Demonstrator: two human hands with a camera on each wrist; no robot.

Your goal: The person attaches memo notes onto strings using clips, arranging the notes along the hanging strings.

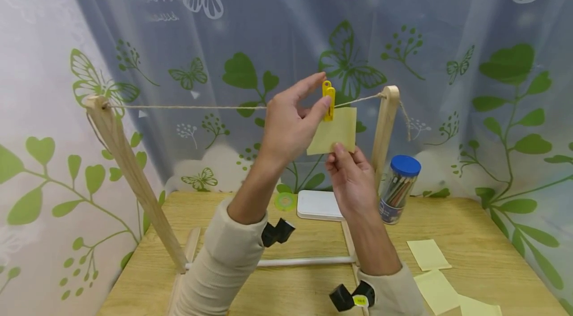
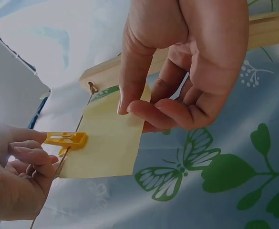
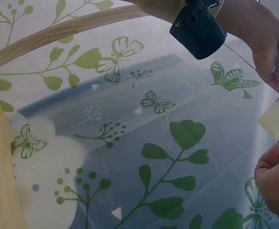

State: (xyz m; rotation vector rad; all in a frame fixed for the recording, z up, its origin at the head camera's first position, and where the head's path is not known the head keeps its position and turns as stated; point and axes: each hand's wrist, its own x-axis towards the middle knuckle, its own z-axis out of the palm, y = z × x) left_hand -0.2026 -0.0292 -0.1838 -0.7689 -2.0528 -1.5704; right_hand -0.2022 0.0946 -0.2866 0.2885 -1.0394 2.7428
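My left hand (image 1: 291, 124) pinches a yellow clothespin (image 1: 329, 102) at the twine (image 1: 188, 107). The clothespin's jaws sit over the top edge of a pale yellow sticky note (image 1: 335, 132). Lower down, my right hand (image 1: 353, 176) pinches the note's bottom edge between thumb and fingers. In the left wrist view the clothespin (image 2: 67, 140) lies across the twine and the note's edge, with the left hand (image 2: 17, 174) on its handle end. Only part of the note (image 3: 277, 119) shows in the right wrist view, above the right hand (image 3: 275, 183).
Two wooden posts (image 1: 139, 186) (image 1: 386, 132) hold the twine, and a white rod (image 1: 309, 261) joins their bases. Behind stand a white box (image 1: 319, 205) and a blue-lidded jar of pencils (image 1: 400, 189). Several sticky notes (image 1: 429, 255) lie on the table at right.
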